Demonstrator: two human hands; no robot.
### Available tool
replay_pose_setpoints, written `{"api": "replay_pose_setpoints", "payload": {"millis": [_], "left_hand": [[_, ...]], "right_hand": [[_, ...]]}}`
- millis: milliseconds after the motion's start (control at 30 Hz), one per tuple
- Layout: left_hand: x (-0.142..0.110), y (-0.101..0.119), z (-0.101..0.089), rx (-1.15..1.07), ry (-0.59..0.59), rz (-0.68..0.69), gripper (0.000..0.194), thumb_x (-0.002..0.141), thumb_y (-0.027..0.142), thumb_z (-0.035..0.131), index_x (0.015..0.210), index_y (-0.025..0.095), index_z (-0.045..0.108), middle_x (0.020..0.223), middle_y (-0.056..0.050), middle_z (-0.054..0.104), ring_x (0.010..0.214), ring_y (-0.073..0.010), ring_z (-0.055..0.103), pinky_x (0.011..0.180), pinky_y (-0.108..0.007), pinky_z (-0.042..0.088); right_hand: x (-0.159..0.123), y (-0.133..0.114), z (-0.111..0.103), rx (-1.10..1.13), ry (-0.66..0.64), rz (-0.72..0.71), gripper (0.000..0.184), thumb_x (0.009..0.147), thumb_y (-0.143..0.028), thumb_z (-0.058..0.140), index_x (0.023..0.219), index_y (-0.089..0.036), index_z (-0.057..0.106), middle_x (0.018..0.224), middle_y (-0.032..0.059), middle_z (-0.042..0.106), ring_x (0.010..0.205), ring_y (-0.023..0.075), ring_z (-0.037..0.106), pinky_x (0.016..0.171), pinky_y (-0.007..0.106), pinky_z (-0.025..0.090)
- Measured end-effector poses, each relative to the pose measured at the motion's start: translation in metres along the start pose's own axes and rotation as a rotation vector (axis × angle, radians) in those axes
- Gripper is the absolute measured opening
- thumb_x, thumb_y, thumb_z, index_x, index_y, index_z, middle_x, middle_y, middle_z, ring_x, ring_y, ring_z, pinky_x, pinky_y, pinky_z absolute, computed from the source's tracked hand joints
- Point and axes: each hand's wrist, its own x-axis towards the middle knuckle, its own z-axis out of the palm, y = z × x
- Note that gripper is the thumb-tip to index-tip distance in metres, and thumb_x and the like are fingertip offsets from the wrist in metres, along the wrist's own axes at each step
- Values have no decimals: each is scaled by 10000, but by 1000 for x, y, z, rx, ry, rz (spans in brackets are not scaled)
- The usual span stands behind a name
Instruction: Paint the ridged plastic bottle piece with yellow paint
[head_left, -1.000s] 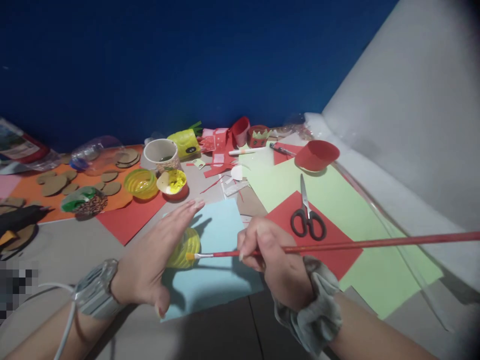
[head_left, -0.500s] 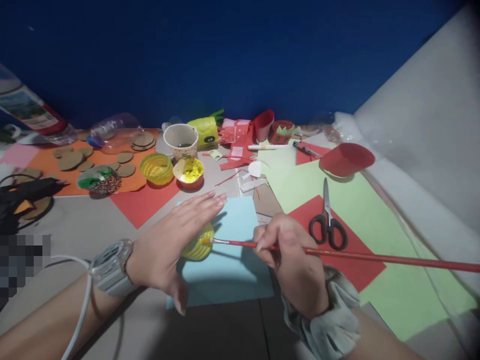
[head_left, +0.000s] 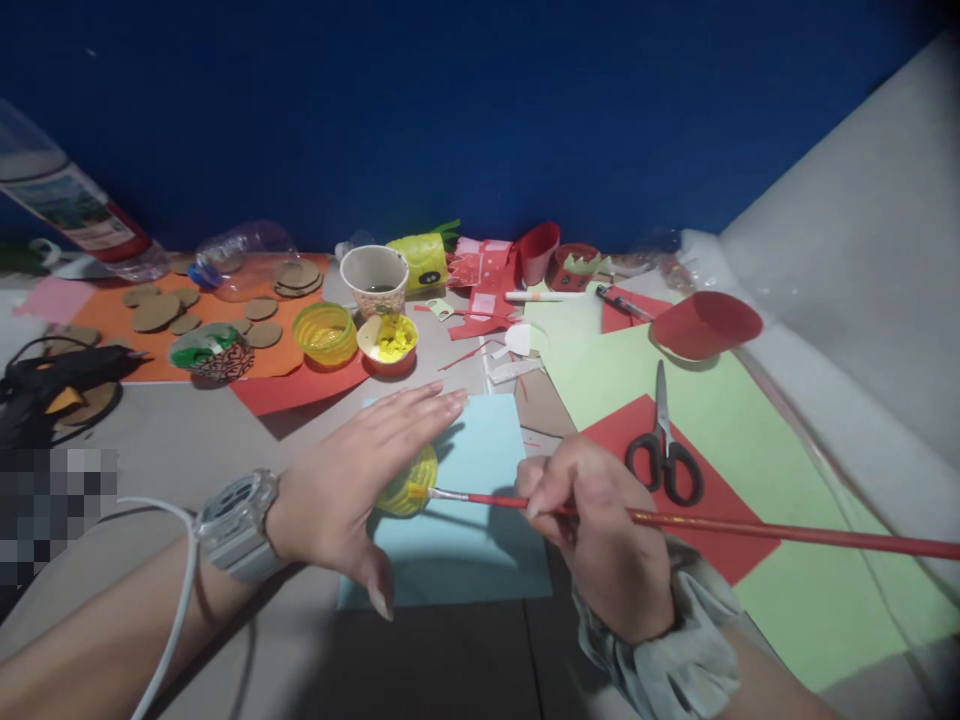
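My left hand, with a watch on the wrist, lies flat with fingers stretched out on top of a small yellow ribbed cup, pinning it down on a light blue paper sheet. My right hand pinches a long red paintbrush. The brush's yellow-tipped bristles touch the side of the yellow cup. The brush handle runs off to the right edge of the view.
Black-handled scissors lie on red paper over light green sheets. A bowl of yellow paint, another yellow cup, a paper cup, cardboard discs on orange paper, a glue gun and red paper scraps crowd the back.
The view shifted so everything moved slightly right. My left hand stays flat on the yellow cup while the brush tip keeps stroking its side, a little lower now.
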Motion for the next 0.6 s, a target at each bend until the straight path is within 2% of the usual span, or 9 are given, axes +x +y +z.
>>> {"api": "replay_pose_setpoints", "payload": {"millis": [67,167,267,400,500,600], "left_hand": [[1,1,-1,-6,-24,-43,1296,628,1012,400,1587,148,282,1613,-189,369,1498,-434,318,1247,-556,250],[1,-1,0,-1,-2,-32,1316,604,1019,421,1584,150,289,1607,-190,379,1498,-450,307,1259,-598,159],[2,-1,1,8,0,-25,1343,579,1020,454,1583,143,287,1605,-205,374,1500,-466,290,1251,-637,91],[6,6,-3,-14,-47,-86,1307,614,1023,387,1561,124,330,1590,-220,391,1496,-458,307,1244,-653,85],[8,10,-6,-32,-54,-105,1326,598,1036,358,1554,118,344,1582,-225,401,1491,-461,316,1240,-661,84],[10,10,-7,-42,-64,-124,1354,568,1048,359,1546,111,361,1576,-233,407,1494,-470,301,1231,-680,84]], "right_hand": [[1,0,0,7,-8,-6,344,1039,-375,431,759,-223,560,523,-60,338,469,118,299,431,244,233],[2,3,1,-18,-18,-3,354,1043,-384,424,760,-224,567,522,-59,344,465,119,306,429,249,238],[4,4,1,-53,46,-30,346,1046,-354,432,759,-223,576,538,-55,371,478,119,333,447,252,258],[5,1,0,-54,120,-45,353,1040,-357,443,741,-230,580,524,-53,366,457,122,320,440,266,250],[3,0,0,-4,35,-5,359,1037,-382,437,745,-232,583,518,-49,339,456,127,304,426,269,227],[-3,2,-3,-17,-81,49,352,1050,-383,399,783,-227,567,570,-40,375,489,126,320,446,262,246]]}}
